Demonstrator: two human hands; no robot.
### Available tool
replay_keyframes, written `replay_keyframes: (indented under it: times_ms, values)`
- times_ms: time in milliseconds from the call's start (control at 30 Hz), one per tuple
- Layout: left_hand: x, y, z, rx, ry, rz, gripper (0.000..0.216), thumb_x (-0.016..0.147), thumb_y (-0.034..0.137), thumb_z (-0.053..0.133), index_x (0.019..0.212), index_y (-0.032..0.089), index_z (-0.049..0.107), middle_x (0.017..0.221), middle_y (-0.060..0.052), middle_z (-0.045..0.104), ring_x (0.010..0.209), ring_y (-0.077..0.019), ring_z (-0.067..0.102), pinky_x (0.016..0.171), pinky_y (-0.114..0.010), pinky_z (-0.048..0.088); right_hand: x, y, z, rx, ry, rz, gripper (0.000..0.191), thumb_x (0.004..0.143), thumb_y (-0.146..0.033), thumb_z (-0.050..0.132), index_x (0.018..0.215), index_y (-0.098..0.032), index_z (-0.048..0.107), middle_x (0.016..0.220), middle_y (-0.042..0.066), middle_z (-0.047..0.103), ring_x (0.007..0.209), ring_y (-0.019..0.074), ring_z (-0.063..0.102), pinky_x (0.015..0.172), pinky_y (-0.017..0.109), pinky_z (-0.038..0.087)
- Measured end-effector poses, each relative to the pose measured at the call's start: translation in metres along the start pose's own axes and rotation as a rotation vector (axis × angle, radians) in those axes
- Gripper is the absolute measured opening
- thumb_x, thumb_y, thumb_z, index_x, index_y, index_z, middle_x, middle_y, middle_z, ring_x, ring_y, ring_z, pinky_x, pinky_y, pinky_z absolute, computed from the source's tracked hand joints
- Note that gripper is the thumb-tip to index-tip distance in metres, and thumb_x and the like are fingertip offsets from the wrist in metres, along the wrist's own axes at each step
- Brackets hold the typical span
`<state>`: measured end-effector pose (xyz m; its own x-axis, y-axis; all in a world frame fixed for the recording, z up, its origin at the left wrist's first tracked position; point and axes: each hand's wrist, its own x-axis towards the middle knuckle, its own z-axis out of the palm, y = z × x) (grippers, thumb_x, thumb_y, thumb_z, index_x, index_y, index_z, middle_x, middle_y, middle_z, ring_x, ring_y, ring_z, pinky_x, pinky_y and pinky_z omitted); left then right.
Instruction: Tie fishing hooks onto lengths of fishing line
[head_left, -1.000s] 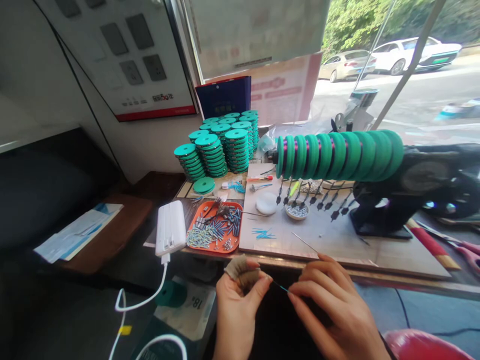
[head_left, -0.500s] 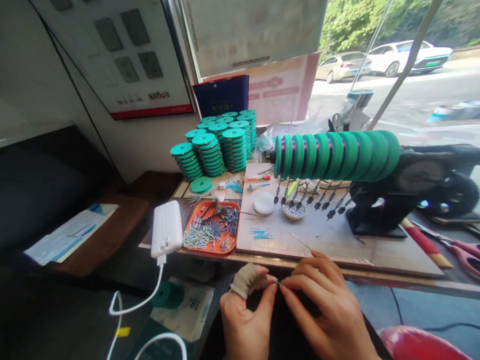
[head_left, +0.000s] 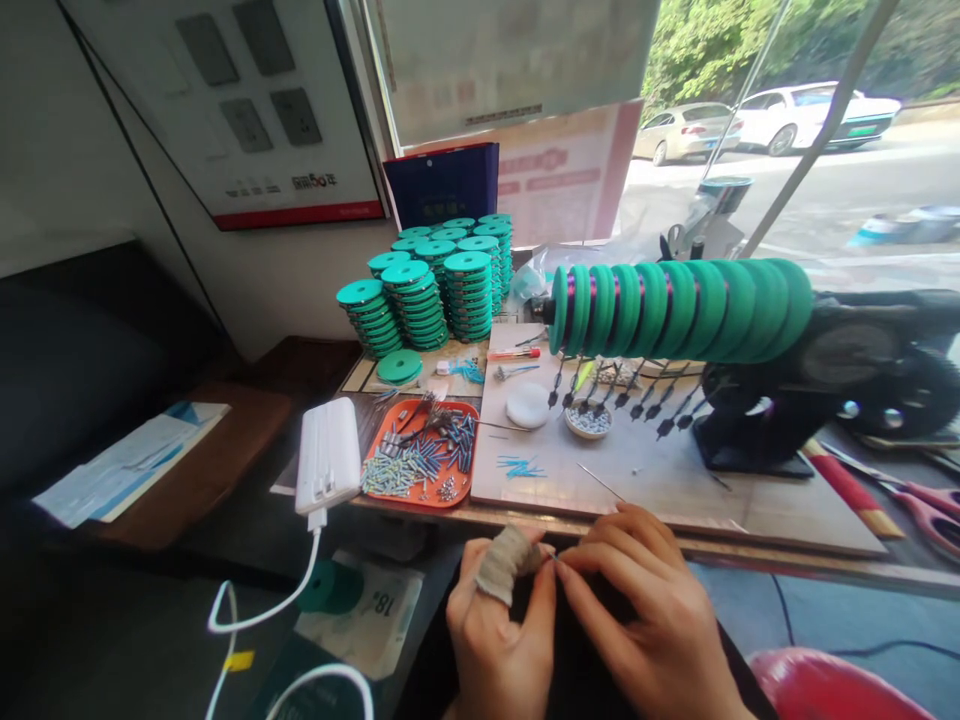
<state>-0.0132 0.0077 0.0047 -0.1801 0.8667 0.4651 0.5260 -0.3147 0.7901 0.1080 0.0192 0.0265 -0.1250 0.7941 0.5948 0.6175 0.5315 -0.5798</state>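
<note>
My left hand [head_left: 502, 615], with a beige cloth wrap [head_left: 501, 567] round a finger, is closed in a pinch at the board's near edge. My right hand [head_left: 649, 605] pinches against it, fingertips almost meeting. Between them is a thin blue piece [head_left: 553, 558], mostly hidden and too small to make out further. A thin metal needle [head_left: 598, 480] runs up to my right fingers; whether they hold it I cannot tell. Just beyond lie blue slivers [head_left: 521, 467] on the pale board [head_left: 540, 505], a white round lid [head_left: 527, 405] and a small bowl of grey beads [head_left: 589, 422].
An orange tray [head_left: 379, 490] of small tubes and metal bits stands left of the board, beside a white power bank [head_left: 328, 455]. Stacked green spools [head_left: 407, 290] stand behind. A black machine [head_left: 832, 365] carries a row of green discs [head_left: 675, 305]. Scissors [head_left: 930, 515] lie far right.
My left hand has turned slightly and moved a little to the right and up, closer to my right fingertips. Less of the blue piece shows now. The camera view has shifted slightly.
</note>
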Motion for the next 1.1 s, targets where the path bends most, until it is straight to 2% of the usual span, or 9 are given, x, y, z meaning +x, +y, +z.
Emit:
replay_keyframes:
  times_ms: [133, 300, 500, 667, 767, 933, 1100]
  values:
    - [0.005, 0.002, -0.001, 0.077, 0.002, 0.181, 0.026, 0.071, 0.005, 0.059, 0.093, 0.019, 0.060, 0.076, -0.003, 0.068, 0.065, -0.0159, 0.065, 0.060, -0.025, 0.053, 0.000, 0.000, 0.002, -0.013, 0.006, -0.045, 0.012, 0.075, -0.010, 0.055, 0.075, -0.020, 0.060, 0.064, 0.001, 0.062, 0.068, 0.0184, 0.052, 0.077, 0.039, 0.038]
    - [0.008, 0.003, -0.002, 0.160, -0.017, 0.360, 0.029, 0.075, 0.003, 0.053, 0.099, 0.019, 0.057, 0.073, -0.005, 0.069, 0.065, -0.0173, 0.063, 0.060, -0.029, 0.051, 0.007, 0.000, 0.002, -0.047, 0.001, -0.044, 0.011, 0.075, -0.012, 0.053, 0.071, -0.019, 0.061, 0.060, 0.001, 0.060, 0.062, 0.0171, 0.051, 0.072, 0.038, 0.039]
    - [-0.004, -0.017, -0.011, 0.236, -0.083, 0.273, 0.027, 0.077, 0.008, 0.050, 0.101, 0.020, 0.055, 0.078, -0.004, 0.069, 0.067, -0.0165, 0.063, 0.063, -0.028, 0.048, 0.030, 0.018, 0.002, 0.026, -0.176, 0.034, 0.015, 0.078, -0.016, 0.049, 0.067, -0.019, 0.060, 0.061, 0.003, 0.059, 0.060, 0.0166, 0.053, 0.054, 0.028, 0.041]
    - [-0.014, -0.033, -0.013, 0.429, -0.282, 0.285, 0.036, 0.080, 0.016, 0.049, 0.115, 0.017, 0.049, 0.064, -0.002, 0.065, 0.055, -0.0168, 0.059, 0.052, -0.027, 0.044, 0.038, 0.031, 0.008, -0.015, -0.346, 0.091, 0.017, 0.078, -0.018, 0.048, 0.066, -0.018, 0.060, 0.062, 0.003, 0.059, 0.058, 0.0159, 0.054, 0.053, 0.026, 0.041]
    - [-0.011, -0.032, -0.010, 0.528, -0.335, 0.262, 0.043, 0.081, 0.015, 0.045, 0.124, 0.016, 0.042, 0.058, 0.000, 0.060, 0.052, -0.0169, 0.058, 0.052, -0.028, 0.042, 0.039, 0.033, 0.010, -0.036, -0.386, 0.086, 0.018, 0.078, -0.019, 0.047, 0.066, -0.018, 0.060, 0.061, 0.002, 0.059, 0.058, 0.0158, 0.055, 0.052, 0.026, 0.041]
    - [-0.005, -0.030, -0.004, 0.648, -0.353, 0.244, 0.055, 0.079, 0.007, 0.038, 0.132, 0.015, 0.029, 0.054, 0.002, 0.057, 0.050, -0.0164, 0.055, 0.056, -0.029, 0.039, 0.040, 0.032, 0.013, -0.057, -0.408, 0.035, 0.019, 0.079, -0.019, 0.046, 0.066, -0.018, 0.060, 0.060, 0.002, 0.059, 0.056, 0.0157, 0.055, 0.051, 0.026, 0.042]
    - [-0.010, -0.036, -0.001, 0.680, -0.345, 0.234, 0.054, 0.079, 0.008, 0.038, 0.131, 0.015, 0.030, 0.055, 0.001, 0.057, 0.053, -0.0173, 0.056, 0.058, -0.031, 0.038, 0.041, 0.032, 0.015, -0.060, -0.411, 0.027, 0.020, 0.080, -0.020, 0.046, 0.067, -0.019, 0.060, 0.060, 0.002, 0.059, 0.056, 0.0154, 0.055, 0.050, 0.025, 0.042]
